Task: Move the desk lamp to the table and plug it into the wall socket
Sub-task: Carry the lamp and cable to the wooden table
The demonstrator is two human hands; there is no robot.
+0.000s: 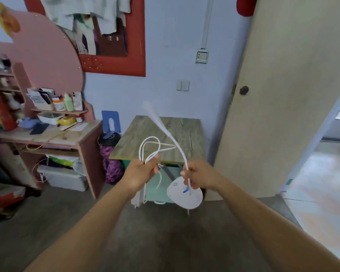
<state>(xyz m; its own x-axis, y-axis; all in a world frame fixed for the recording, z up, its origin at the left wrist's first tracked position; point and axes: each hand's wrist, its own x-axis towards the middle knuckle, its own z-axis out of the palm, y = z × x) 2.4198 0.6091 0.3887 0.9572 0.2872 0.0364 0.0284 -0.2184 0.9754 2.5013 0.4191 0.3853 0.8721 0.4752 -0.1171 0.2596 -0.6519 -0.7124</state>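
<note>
I hold a white desk lamp [185, 195] in the air in front of a small wood-grain table [185, 130]. My right hand [196, 176] grips its thin bendy neck just above the round flat base, and the neck curves up and left to a blurred head. My left hand [143, 172] is closed on the lamp's white cord [148, 148], which loops above my fist and dangles below it. A wall socket [202, 56] sits high on the pale blue wall above the table, with a light switch [182, 85] lower down.
A cluttered pink desk [47, 134] with shelves stands at the left, a white bin under it. Bags and a blue board fill the gap beside the table. An open beige door [283, 95] stands at the right, leading to a tiled room. The floor is grey.
</note>
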